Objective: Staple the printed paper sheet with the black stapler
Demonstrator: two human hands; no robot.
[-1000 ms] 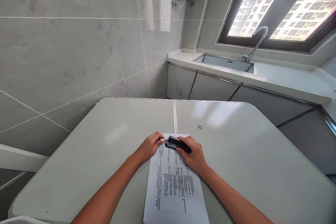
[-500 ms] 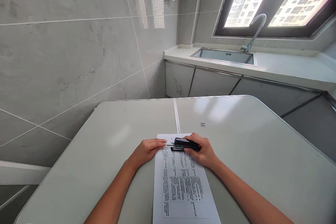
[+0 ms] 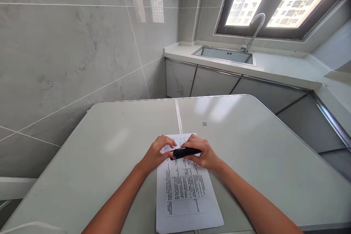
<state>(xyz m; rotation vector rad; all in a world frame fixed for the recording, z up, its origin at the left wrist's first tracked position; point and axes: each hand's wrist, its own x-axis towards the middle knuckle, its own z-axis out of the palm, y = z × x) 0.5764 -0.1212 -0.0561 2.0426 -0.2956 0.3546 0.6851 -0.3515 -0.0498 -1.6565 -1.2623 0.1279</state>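
A black stapler is held crosswise over the upper part of a printed sheet of paper. My right hand wraps round its right end, fingers above and thumb below. At the stapler's left end is my left hand, its thumb against the tip and its bent fingers arched over it. The stapler's top looks shut, with no metal tray sticking out. Whether staples are inside is hidden. Beyond the paper, a small strip of staples lies on the table.
The pale table has a seam across its middle. A grey tiled wall rises at the left. Behind the table stands a counter with a sink and a faucet. A white cord shows at the lower left.
The metal tray that stuck out of the stapler's left end no longer shows. My left hand has shifted from flat fingers at the tray to bent fingers and thumb at the tip. The view has tilted.
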